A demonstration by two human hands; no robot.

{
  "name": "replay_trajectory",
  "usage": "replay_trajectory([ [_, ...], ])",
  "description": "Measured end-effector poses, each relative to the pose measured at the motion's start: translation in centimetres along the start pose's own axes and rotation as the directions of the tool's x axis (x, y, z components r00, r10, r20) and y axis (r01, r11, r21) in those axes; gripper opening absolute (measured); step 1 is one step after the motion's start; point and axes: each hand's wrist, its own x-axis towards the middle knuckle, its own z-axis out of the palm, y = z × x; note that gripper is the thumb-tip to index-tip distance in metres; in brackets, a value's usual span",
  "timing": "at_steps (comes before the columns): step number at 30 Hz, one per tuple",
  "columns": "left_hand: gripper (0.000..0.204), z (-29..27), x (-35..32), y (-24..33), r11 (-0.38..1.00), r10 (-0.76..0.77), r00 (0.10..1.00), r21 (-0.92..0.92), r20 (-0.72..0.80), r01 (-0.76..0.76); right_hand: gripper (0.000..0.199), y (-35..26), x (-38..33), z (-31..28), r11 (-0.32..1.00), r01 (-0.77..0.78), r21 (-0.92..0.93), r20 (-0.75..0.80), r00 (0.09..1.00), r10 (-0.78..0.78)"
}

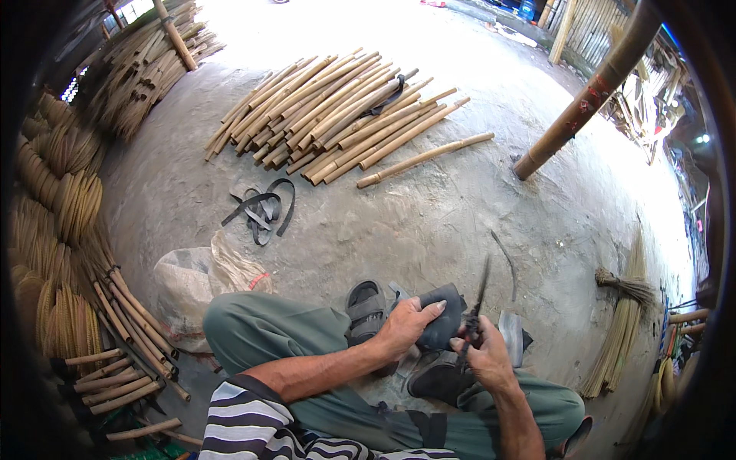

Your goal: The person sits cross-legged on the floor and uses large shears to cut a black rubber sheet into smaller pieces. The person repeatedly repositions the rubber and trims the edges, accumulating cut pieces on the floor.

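Note:
My left hand [410, 326] is closed on a piece of black rubber sheet [441, 314], thumb on top, just above my lap. Close beside it, my right hand [488, 354] grips a dark knife [483, 287] with its narrow blade pointing up and away from me. The fingers cover much of its handle. A grey strip of material [511, 337] lies just right of my right hand. Below the rubber, grey scraps lie between my feet, partly hidden by my hands. A grey sandal [366, 307] shows by my left forearm.
Cut bamboo poles [322, 115] lie piled ahead, with one loose pole [425, 159] beside them. Black straps [262, 211] and a pale woven sack [188, 280] lie left. A bamboo post [586, 100] rises at right, beyond a stick-broom bundle [625, 314]. Coiled bundles [57, 230] line the left.

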Motion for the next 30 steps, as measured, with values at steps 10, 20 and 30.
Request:
replay_trajectory([
  [10, 0.04, 0.8, -1.5, -0.5, 0.968, -0.252, 0.938, 0.072, 0.238, 0.242, 0.028, -1.5, 0.6, -1.4, 0.978, 0.018, 0.21, -0.184, 0.983, 0.022],
  [20, 0.032, 2.6, -3.1, -0.5, 0.815, -0.346, 0.899, 0.56, 0.268, 0.147, 0.022, -0.4, 0.8, -2.3, 0.969, 0.06, 0.239, -0.174, 0.985, -0.018],
  [30, 0.025, 2.8, -0.9, 2.9, 0.995, 0.043, 0.999, 0.087, 0.005, -0.043, 0.021, 0.1, 0.8, -1.8, 0.97, 0.058, 0.235, -0.113, 0.993, -0.032],
])
